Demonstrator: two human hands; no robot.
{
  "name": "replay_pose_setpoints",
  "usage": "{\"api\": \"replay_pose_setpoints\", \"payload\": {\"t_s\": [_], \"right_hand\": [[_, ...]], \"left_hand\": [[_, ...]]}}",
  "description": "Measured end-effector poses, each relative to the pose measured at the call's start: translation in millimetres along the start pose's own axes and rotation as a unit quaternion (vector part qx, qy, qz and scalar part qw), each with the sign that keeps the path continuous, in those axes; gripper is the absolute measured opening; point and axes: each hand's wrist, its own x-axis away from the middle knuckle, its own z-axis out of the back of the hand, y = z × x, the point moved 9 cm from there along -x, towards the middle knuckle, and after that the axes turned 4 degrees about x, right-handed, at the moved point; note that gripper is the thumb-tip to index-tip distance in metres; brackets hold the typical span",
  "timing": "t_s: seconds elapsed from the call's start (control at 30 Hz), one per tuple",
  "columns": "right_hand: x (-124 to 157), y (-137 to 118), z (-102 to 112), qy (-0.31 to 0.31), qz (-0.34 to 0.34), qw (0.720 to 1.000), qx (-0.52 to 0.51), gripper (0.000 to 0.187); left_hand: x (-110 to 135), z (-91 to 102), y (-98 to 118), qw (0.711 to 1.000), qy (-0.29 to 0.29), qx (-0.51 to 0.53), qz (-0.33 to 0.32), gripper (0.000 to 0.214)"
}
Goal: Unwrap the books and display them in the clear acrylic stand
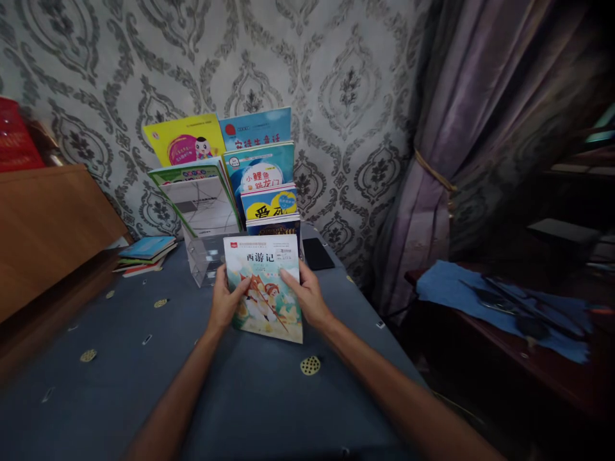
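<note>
Both hands hold one picture book with a pale cover and a cartoon figure, tilted up above the blue tablecloth. My left hand grips its left edge, thumb across the cover. My right hand grips its right edge the same way. Just behind the book stands a clear tiered rack filled with several children's books, yellow, green and blue.
A small stack of books lies at the left near a wooden board. A dark flat object rests right of the rack. Patterned wallpaper backs the table; a curtain and a blue cloth are on the right.
</note>
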Motion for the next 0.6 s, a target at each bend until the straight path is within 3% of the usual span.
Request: {"api": "replay_pose_setpoints", "payload": {"t_s": [0.1, 0.23, 0.43, 0.6], "right_hand": [[2, 11, -14, -0.071, -0.1, 0.987, -0.103, 0.045], [9, 19, -25, -0.113, -0.182, 0.961, -0.172, 0.039], [14, 37, -30, -0.106, -0.267, 0.931, -0.224, 0.04], [23, 60, -34, -0.084, -0.325, 0.91, -0.241, 0.049]], "left_hand": [[1, 1.5, 8, 0.999, 0.023, -0.03, -0.035, 0.068], [2, 5.0, 18, 0.999, 0.032, -0.036, -0.022, 0.069], [0, 11.9, 23, 0.986, -0.065, -0.151, 0.04, 0.073], [2, 19.0, -4, 0.958, -0.162, -0.194, 0.137, 0.075]]}}
